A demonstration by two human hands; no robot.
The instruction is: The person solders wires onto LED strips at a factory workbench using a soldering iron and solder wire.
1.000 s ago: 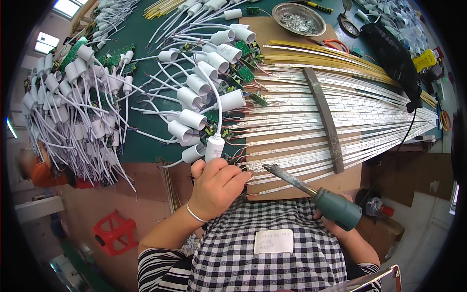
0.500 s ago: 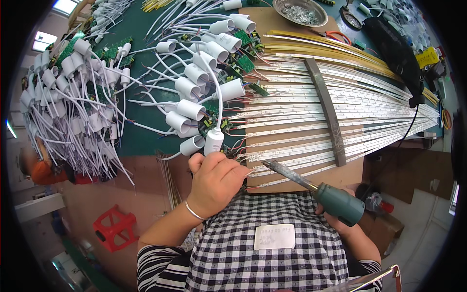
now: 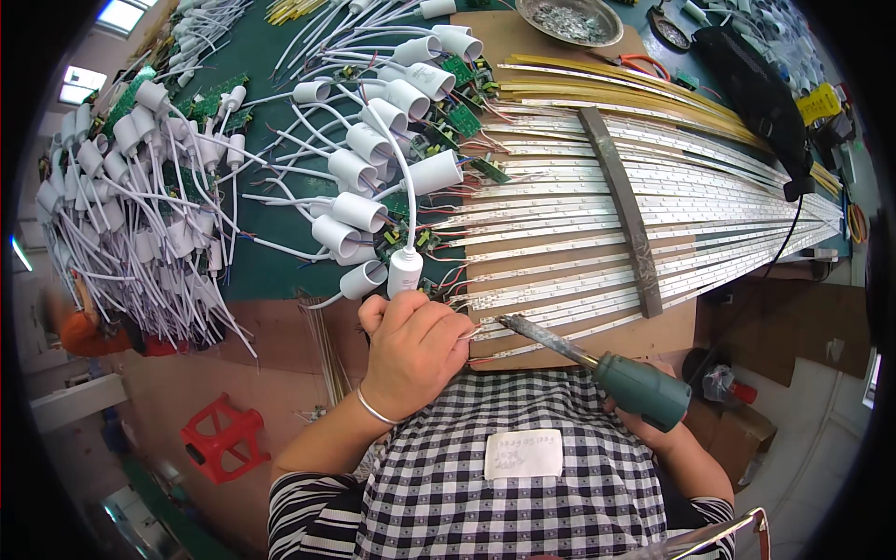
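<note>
My left hand, a silver bangle on its wrist, is closed in a pinch on thin wires at the near left end of the LED strips. Right above its knuckles stands a white cylindrical end cap with a white cable. In my right hand, closed round the green handle, is a soldering iron. The tip is at the strip end beside my left fingertips; contact is hard to judge. A dark flat bar lies across the strips, which rest on brown cardboard.
White caps with cables and green circuit boards line the strips' left ends. A big heap of similar caps sits far left. At the back are a metal bowl of scraps and red-handled pliers. A red stool stands below left.
The soldering iron has shifted slightly left, its tip closer to my left fingertips. My left hand keeps its pinch; the whole view has shifted a little.
</note>
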